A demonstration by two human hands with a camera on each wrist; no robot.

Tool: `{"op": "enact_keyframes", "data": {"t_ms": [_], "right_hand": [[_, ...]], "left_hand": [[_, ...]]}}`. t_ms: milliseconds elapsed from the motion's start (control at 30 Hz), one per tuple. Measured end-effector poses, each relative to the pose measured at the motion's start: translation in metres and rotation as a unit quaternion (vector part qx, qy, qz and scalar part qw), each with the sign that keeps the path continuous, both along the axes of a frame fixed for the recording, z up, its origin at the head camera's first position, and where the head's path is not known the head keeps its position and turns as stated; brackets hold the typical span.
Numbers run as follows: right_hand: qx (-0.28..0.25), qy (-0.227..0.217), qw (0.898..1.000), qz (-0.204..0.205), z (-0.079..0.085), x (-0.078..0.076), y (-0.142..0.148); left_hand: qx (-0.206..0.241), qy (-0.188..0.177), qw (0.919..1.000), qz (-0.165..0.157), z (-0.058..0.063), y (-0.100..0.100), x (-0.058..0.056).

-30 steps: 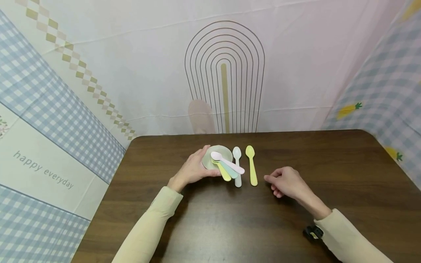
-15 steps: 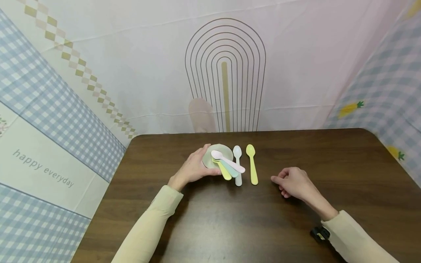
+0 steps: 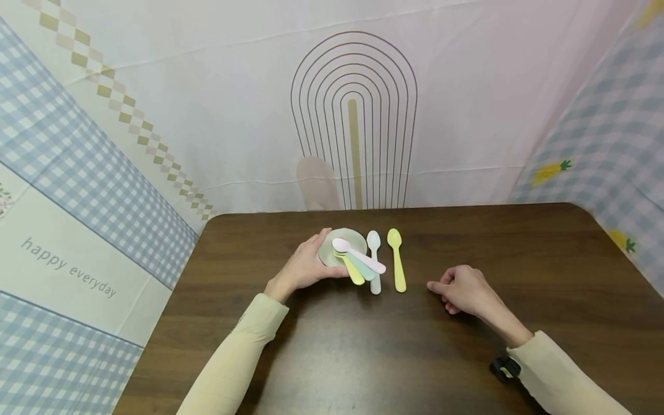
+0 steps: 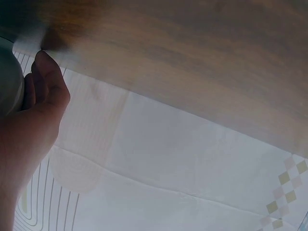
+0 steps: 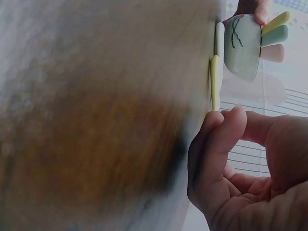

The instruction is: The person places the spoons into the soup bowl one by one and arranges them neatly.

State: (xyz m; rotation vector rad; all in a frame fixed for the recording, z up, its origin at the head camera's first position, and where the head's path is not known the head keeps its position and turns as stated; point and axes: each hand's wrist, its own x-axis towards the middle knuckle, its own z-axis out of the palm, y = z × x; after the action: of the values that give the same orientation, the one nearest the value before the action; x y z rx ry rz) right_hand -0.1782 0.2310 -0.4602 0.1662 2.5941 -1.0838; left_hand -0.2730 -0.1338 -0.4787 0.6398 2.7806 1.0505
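Yellow spoon (image 3: 397,262), long axis running away from you, lies just left of your nearer right hand (image 3: 463,288), loosely curled, holding nothing; your left hand (image 3: 305,263), farther left, grips the bowl (image 3: 355,238).

soft glare on the table (image 3: 332,369); wrist views dim and hazy.

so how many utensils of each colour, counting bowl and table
Yellow: 2, a yellow utensil in the bowl, a yellow spoon on the table
Green: 1, a green utensil in the bowl
Pink: 1, a pink spoon in the bowl
White: 1, a white spoon on the table
Total: 5
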Motion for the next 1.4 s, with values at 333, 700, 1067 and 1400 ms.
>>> {"op": "enact_keyframes", "data": {"t_ms": [333, 700, 1067, 1400], "right_hand": [[0.008, -0.001, 1.0, 0.016, -0.003, -0.003, -0.006], [0.017, 0.006, 0.999, 0.037, -0.002, -0.008, -0.024], [0.026, -0.002, 0.999, 0.044, -0.002, -0.017, -0.042], [0.044, 0.022, 0.998, 0.045, -0.003, -0.022, -0.057]], "left_hand": [[-0.002, 0.01, 0.9999, 0.0, -0.015, -0.002, -0.01], [-0.006, 0.025, 0.9997, -0.003, -0.025, -0.004, -0.014], [-0.003, 0.006, 1.0, 0.001, -0.002, -0.001, 0.0], [-0.003, -0.014, 0.9998, 0.01, 0.004, 0.003, 0.002]]}}
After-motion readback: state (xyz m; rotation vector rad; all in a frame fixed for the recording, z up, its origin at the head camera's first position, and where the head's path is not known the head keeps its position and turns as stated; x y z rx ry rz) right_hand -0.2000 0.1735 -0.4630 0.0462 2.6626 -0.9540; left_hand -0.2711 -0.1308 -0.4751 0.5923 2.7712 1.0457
